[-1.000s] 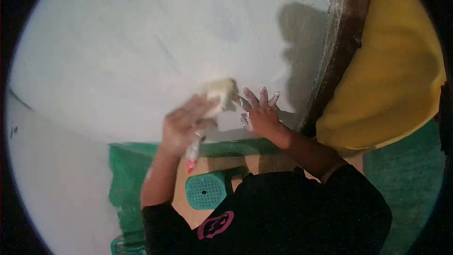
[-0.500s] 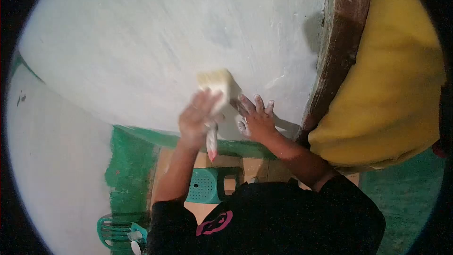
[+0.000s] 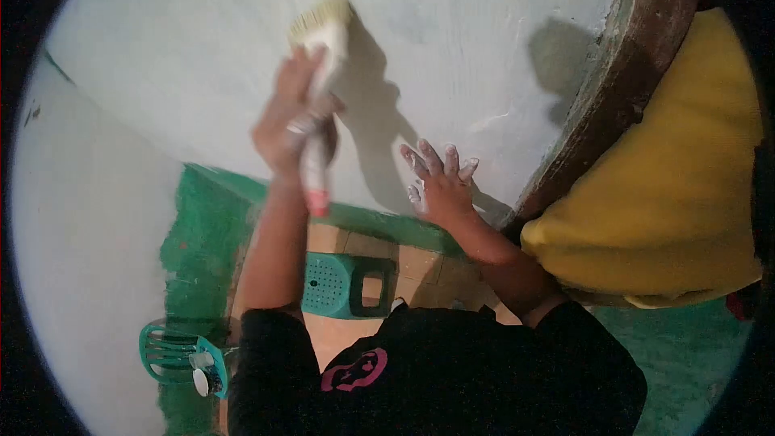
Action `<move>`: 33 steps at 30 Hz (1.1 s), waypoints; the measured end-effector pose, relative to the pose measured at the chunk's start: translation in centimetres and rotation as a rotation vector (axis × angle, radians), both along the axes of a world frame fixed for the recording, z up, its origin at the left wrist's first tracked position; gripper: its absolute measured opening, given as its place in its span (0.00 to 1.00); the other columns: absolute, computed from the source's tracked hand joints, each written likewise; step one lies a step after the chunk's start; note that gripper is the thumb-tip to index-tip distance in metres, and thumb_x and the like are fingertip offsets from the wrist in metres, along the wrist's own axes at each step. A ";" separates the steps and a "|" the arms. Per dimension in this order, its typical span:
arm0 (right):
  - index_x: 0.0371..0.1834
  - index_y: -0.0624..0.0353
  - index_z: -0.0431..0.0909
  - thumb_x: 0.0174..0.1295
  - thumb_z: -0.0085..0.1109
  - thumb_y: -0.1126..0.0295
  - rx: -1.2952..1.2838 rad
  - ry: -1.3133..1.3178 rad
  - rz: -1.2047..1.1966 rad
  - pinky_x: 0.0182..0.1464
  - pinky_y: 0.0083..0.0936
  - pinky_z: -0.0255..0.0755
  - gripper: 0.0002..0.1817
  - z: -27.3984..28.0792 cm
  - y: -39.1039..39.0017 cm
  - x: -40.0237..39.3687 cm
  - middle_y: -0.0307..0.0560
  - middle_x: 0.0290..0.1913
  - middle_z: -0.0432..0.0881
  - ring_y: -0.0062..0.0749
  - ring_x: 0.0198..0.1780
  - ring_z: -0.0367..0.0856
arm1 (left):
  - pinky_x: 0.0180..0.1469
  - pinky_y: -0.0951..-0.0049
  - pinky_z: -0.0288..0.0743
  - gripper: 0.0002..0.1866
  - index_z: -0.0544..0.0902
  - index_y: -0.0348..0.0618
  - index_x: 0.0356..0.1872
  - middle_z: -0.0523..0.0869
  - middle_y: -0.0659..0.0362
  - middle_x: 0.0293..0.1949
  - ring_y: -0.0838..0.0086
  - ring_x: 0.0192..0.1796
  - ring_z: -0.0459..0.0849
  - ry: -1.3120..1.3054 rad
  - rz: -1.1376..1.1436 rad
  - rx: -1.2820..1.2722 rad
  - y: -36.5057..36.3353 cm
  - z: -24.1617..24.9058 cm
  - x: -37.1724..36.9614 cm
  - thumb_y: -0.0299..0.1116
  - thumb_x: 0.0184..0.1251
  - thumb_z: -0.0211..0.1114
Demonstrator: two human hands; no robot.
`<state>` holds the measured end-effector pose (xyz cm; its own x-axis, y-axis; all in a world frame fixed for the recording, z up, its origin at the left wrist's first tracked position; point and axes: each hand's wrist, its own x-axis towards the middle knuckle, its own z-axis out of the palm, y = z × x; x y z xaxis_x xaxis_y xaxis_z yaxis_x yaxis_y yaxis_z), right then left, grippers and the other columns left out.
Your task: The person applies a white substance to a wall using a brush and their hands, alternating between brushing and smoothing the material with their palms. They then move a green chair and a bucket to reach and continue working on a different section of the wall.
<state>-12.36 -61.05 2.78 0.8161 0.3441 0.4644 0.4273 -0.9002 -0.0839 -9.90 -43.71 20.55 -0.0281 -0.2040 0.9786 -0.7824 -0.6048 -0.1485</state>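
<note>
two hands are at the pale wall (image 3: 202,48). nearest the person, a green stool (image 3: 343,284) stands on the tiled floor. right hand (image 3: 440,186), fingers spread, lies flat on the wall. left hand (image 3: 295,125) has its grip wrapped around a paintbrush (image 3: 319,73); bristles touch the wall higher up. brown frame (image 3: 622,89) borders the wall.

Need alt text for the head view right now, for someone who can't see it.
The left hand grips a wide, pale-bristled paintbrush against a whitish painted wall, while the paint-smeared right hand lies flat on the wall. A teal plastic stool stands on the floor.
</note>
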 end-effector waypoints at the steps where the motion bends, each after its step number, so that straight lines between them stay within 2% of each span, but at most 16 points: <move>1: 0.72 0.34 0.55 0.54 0.58 0.53 0.002 -0.006 -0.008 0.52 0.64 0.56 0.39 -0.4 0.0 0.0 0.35 0.73 0.51 0.47 0.64 0.59 | 0.61 0.52 0.69 0.04 0.81 0.40 0.26 0.85 0.46 0.45 0.51 0.55 0.80 0.268 0.250 -0.013 -0.9 -1.7 -1.8 0.28 0.56 0.66; 3: 0.65 0.40 0.69 0.54 0.58 0.54 -0.016 -0.006 -0.023 0.51 0.64 0.55 0.31 -1.3 0.0 0.3 0.36 0.72 0.53 0.46 0.65 0.58 | 0.61 0.54 0.69 0.04 0.82 0.46 0.30 0.85 0.49 0.47 0.53 0.58 0.79 0.282 0.158 0.189 0.4 -6.9 -1.8 0.34 0.57 0.64; 8: 0.56 0.45 0.76 0.54 0.57 0.53 -0.014 -0.013 -0.021 0.51 0.69 0.55 0.25 -2.6 0.4 0.4 0.37 0.69 0.56 0.47 0.65 0.58 | 0.61 0.60 0.72 0.03 0.83 0.50 0.22 0.84 0.60 0.50 0.61 0.58 0.79 0.801 -0.080 0.320 1.5 -7.8 -5.1 0.32 0.52 0.66; 10: 0.64 0.40 0.69 0.53 0.58 0.53 -0.034 -0.032 -0.058 0.52 0.70 0.52 0.31 -1.5 0.6 0.2 0.39 0.68 0.56 0.46 0.65 0.57 | 0.62 0.60 0.71 0.06 0.83 0.47 0.22 0.84 0.57 0.51 0.60 0.59 0.78 0.774 -0.153 0.313 2.7 -5.0 -4.2 0.32 0.56 0.66; 11: 0.71 0.33 0.57 0.52 0.58 0.53 -0.037 -0.082 -0.069 0.51 0.71 0.52 0.39 -1.4 0.6 0.2 0.39 0.69 0.55 0.48 0.63 0.58 | 0.64 0.60 0.69 0.09 0.82 0.44 0.21 0.83 0.54 0.51 0.60 0.60 0.77 0.726 -0.217 0.308 3.2 -3.4 -3.4 0.31 0.59 0.67; 14: 0.74 0.29 0.49 0.51 0.58 0.53 -0.028 -0.287 -0.112 0.49 0.73 0.53 0.44 -2.7 1.0 0.7 0.38 0.69 0.54 0.49 0.60 0.59 | 0.64 0.54 0.67 0.12 0.82 0.39 0.20 0.81 0.46 0.52 0.58 0.61 0.76 0.766 -0.385 0.203 4.1 1.0 -2.8 0.34 0.60 0.67; 16: 0.73 0.28 0.50 0.51 0.58 0.53 -0.034 -0.202 -0.109 0.52 0.75 0.48 0.44 -2.2 1.1 0.6 0.38 0.69 0.54 0.50 0.58 0.60 | 0.61 0.59 0.71 0.07 0.82 0.45 0.20 0.86 0.57 0.46 0.61 0.55 0.82 0.466 -0.246 0.132 3.9 3.4 -2.9 0.30 0.54 0.69; 19: 0.73 0.28 0.52 0.50 0.58 0.53 -0.030 -0.282 -0.141 0.55 0.74 0.43 0.43 -2.0 1.1 0.6 0.38 0.68 0.56 0.49 0.57 0.62 | 0.57 0.54 0.73 0.10 0.80 0.43 0.18 0.87 0.53 0.43 0.60 0.52 0.84 0.034 -0.107 -0.007 4.1 4.3 -0.4 0.29 0.56 0.68; 21: 0.71 0.29 0.56 0.50 0.58 0.53 -0.031 -0.295 -0.158 0.54 0.74 0.46 0.41 -1.9 1.3 0.6 0.38 0.67 0.58 0.49 0.57 0.63 | 0.61 0.51 0.69 0.07 0.82 0.43 0.22 0.86 0.51 0.45 0.56 0.55 0.81 0.176 0.071 0.008 4.2 0.5 0.0 0.30 0.57 0.67; 22: 0.71 0.29 0.56 0.50 0.58 0.53 -0.030 -0.299 -0.168 0.54 0.74 0.46 0.41 -1.9 1.4 0.7 0.38 0.67 0.58 0.49 0.57 0.63 | 0.66 0.51 0.62 0.08 0.83 0.40 0.24 0.85 0.52 0.48 0.56 0.57 0.79 0.274 -0.099 -0.073 3.3 -2.5 -0.3 0.33 0.57 0.67; 24: 0.70 0.29 0.59 0.51 0.58 0.54 -0.018 -0.310 -0.176 0.52 0.75 0.51 0.38 -1.9 1.4 0.7 0.39 0.66 0.60 0.52 0.58 0.63 | 0.64 0.58 0.68 0.10 0.83 0.44 0.24 0.84 0.57 0.51 0.58 0.59 0.78 0.627 -0.178 0.081 3.5 -7.3 -1.7 0.38 0.61 0.63; 26: 0.70 0.30 0.59 0.51 0.58 0.54 -0.074 -0.161 -0.203 0.52 0.76 0.52 0.38 -1.5 1.2 0.5 0.40 0.67 0.59 0.54 0.60 0.63 | 0.62 0.59 0.72 0.06 0.79 0.49 0.21 0.83 0.67 0.52 0.64 0.58 0.79 0.614 -0.168 0.408 2.7 -7.2 -3.3 0.33 0.55 0.62; 29: 0.70 0.31 0.59 0.53 0.57 0.54 -0.096 -0.041 -0.212 0.52 0.78 0.52 0.37 -0.5 1.3 0.0 0.41 0.68 0.59 0.58 0.62 0.61 | 0.60 0.59 0.74 0.04 0.78 0.49 0.20 0.84 0.65 0.51 0.62 0.57 0.80 0.740 -0.283 0.345 4.4 -6.8 -3.2 0.32 0.51 0.62; 31: 0.70 0.31 0.57 0.55 0.55 0.54 0.052 -0.168 -0.134 0.54 0.80 0.51 0.36 -1.2 1.4 0.3 0.43 0.69 0.58 0.63 0.63 0.59 | 0.61 0.58 0.72 0.03 0.80 0.49 0.23 0.84 0.66 0.51 0.63 0.58 0.79 0.821 -0.171 0.298 5.7 -3.1 -2.9 0.31 0.53 0.62; 32: 0.70 0.31 0.57 0.55 0.55 0.54 0.047 -0.175 -0.128 0.54 0.80 0.51 0.36 -0.9 1.5 -0.2 0.43 0.69 0.58 0.63 0.63 0.59 | 0.62 0.58 0.71 0.03 0.82 0.50 0.28 0.84 0.64 0.51 0.62 0.58 0.79 0.637 -0.060 0.268 6.3 -1.4 -3.3 0.29 0.52 0.63; 33: 0.71 0.31 0.56 0.55 0.55 0.55 0.043 -0.129 -0.146 0.55 0.81 0.49 0.37 -0.7 1.6 -0.3 0.43 0.70 0.58 0.64 0.63 0.59 | 0.60 0.58 0.72 0.05 0.83 0.48 0.29 0.85 0.58 0.49 0.59 0.57 0.80 0.762 -0.002 0.039 5.2 1.4 -4.2 0.28 0.50 0.65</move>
<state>-12.64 -59.42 2.12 0.7885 0.2040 0.5802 0.3020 -0.9502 -0.0763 -14.06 -38.53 21.94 0.6518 -0.2391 0.7197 -0.6781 -0.6088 0.4118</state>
